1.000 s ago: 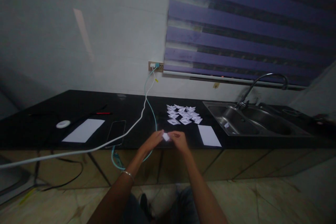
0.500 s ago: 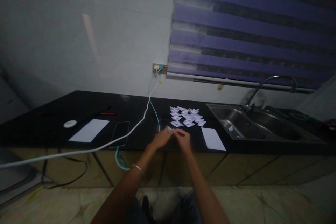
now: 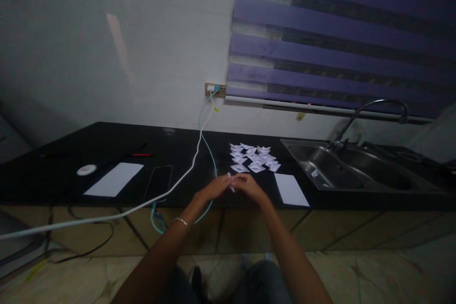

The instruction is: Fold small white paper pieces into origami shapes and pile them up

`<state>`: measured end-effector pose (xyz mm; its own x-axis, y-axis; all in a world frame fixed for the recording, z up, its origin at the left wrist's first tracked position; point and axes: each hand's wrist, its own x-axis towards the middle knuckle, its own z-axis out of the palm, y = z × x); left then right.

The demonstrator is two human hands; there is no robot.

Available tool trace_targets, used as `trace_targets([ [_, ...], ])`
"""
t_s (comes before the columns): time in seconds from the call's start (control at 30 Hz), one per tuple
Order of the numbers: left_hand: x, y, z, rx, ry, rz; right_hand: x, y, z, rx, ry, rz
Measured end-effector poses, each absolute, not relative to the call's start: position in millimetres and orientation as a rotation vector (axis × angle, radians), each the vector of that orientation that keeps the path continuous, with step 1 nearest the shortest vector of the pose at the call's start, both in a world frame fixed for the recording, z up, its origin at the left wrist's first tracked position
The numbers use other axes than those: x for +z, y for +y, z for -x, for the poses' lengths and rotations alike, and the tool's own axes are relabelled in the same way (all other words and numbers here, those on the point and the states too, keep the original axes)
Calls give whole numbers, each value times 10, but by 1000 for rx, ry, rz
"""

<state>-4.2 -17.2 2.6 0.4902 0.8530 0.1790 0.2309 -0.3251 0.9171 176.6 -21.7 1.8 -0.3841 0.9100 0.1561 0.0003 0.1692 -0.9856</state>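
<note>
My left hand (image 3: pixel 213 188) and my right hand (image 3: pixel 251 186) meet over the front edge of the black counter (image 3: pixel 107 145). Both pinch a small folded piece of white paper (image 3: pixel 231 180), mostly hidden between the fingers. Just behind the hands lies a cluster of several small folded white paper pieces (image 3: pixel 253 157). A flat white sheet (image 3: pixel 291 189) lies to the right of my right hand.
A phone (image 3: pixel 158 181) lies left of the hands, crossed by a white cable (image 3: pixel 171 183) from the wall socket (image 3: pixel 213 89); a teal cable hangs there too. Further left are a white sheet (image 3: pixel 114 179) and a small white round object (image 3: pixel 86 169). A steel sink (image 3: pixel 349 171) with tap sits right.
The hands have closed tighter round the paper piece, so less of it shows. The view has shifted slightly; the hands stay at the counter's front edge.
</note>
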Motion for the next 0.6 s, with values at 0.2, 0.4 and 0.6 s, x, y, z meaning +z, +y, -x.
trace_targets([
  [0.2, -29, -164, 34, 843, 894, -1926, 30, -193, -1794, 1452, -1583, 847],
  [0.4, -38, -198, 56, 839, 918, -1932, 2, -191, -1786, 1490, -1550, 811],
  [0.6, -37, -209, 58, 845, 908, -1845, 12, -201, -1778, 1479, -1534, 835],
])
